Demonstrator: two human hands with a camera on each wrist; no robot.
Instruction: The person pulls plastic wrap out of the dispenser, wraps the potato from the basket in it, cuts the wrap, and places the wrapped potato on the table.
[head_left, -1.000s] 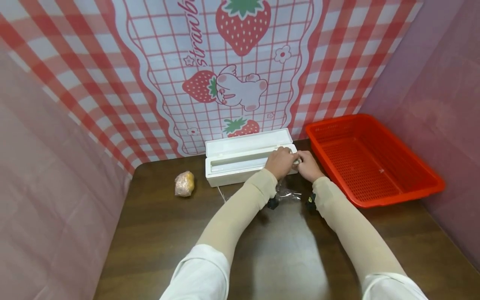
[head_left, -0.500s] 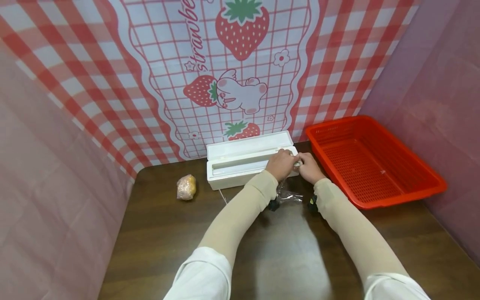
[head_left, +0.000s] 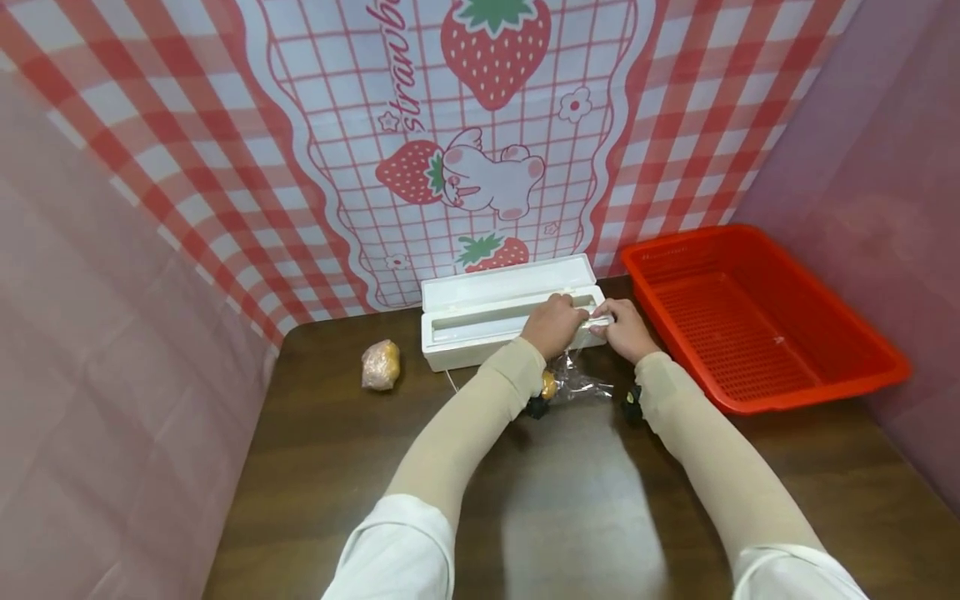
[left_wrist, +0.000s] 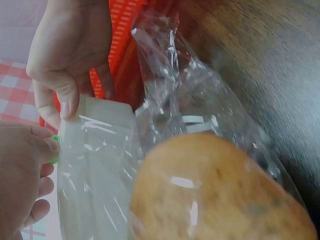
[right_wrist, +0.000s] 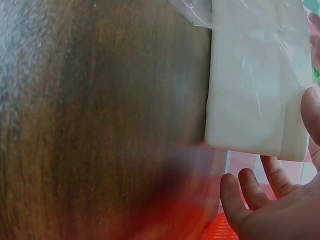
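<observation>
A white cling film dispenser box [head_left: 468, 354] stands at the back of the table with its lid up. Clear cling film [left_wrist: 180, 95] hangs from it over the front. My left hand [head_left: 553, 325] is over the box's right part, and its fingertips pinch a small green slide cutter [left_wrist: 55, 149] at the box edge. At the right end, my right hand [head_left: 628, 329] holds the box corner, thumb on its edge and other fingers past the end. Under the film lies a yellow-orange, brown-specked rounded food item [left_wrist: 215, 190], mostly hidden by my left wrist in the head view.
A film-wrapped yellowish lump [head_left: 381, 365] sits on the brown table [head_left: 322, 483] left of the box. A red plastic basket [head_left: 757, 404] stands to the right, close to my right hand. A strawberry-print checked cloth [head_left: 322, 167] hangs directly behind the box.
My left hand has shifted slightly left, away from my right hand. The right fingers have spread more over the box end. The yellow-orange item now shows beside my left wrist.
</observation>
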